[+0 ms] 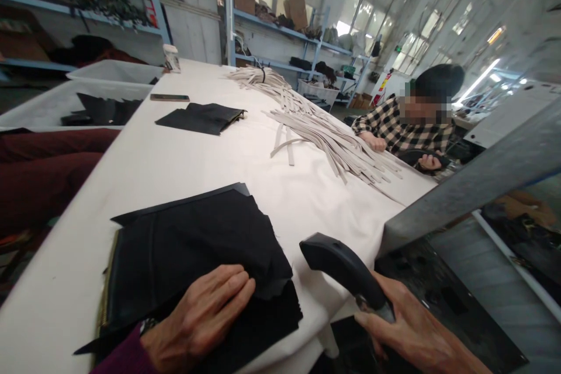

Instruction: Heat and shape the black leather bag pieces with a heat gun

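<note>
My left hand (205,310) lies on a stack of black fabric pieces (188,239) at the near side of the white table. Its fingers are stretched flat over the cloth, and the thumb is out of sight. A brass-coloured zipper edge (105,292) runs along the stack's left side. At the lower right, my right hand (407,315) is closed around the lower end of a thick, curved black tool (346,266). This tool has a metallic part by the thumb; its exact kind does not show. Its broad end points left, raised near the stack's right edge.
The white-covered table (236,163) bears another black fabric piece (199,118), a phone (170,97), a cup (171,59) and a bundle of pale strips (324,134). A co-worker in a checked shirt (381,123) sits beyond. A grey metal beam (473,169) slants across the right.
</note>
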`<move>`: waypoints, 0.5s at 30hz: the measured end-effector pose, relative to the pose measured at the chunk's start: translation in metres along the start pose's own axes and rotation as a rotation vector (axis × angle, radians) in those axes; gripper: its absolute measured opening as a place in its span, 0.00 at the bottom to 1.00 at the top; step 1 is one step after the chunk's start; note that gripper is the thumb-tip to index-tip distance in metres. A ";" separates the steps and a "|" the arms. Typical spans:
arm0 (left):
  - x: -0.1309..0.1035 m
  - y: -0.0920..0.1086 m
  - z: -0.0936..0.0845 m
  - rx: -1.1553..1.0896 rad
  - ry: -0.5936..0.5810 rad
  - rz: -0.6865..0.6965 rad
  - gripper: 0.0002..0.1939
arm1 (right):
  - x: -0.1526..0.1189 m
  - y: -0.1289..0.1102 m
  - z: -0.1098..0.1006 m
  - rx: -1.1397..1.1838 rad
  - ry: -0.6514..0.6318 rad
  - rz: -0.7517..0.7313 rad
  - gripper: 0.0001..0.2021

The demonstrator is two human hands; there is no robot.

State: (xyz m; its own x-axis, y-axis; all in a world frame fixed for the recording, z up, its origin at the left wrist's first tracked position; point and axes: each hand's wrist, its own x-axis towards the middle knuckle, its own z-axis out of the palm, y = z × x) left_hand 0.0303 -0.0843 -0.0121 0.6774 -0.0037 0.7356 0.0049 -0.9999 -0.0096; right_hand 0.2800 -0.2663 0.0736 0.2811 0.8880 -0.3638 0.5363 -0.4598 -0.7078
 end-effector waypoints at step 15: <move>-0.010 0.004 0.000 0.070 0.082 0.010 0.10 | -0.007 -0.017 0.017 -0.174 -0.062 0.013 0.08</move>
State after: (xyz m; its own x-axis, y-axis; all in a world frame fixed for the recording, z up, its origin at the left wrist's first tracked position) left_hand 0.0232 -0.0883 -0.0195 0.6150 -0.0178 0.7883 0.0512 -0.9967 -0.0625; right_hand 0.2549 -0.2648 0.0779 0.2420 0.8780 -0.4129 0.6644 -0.4601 -0.5890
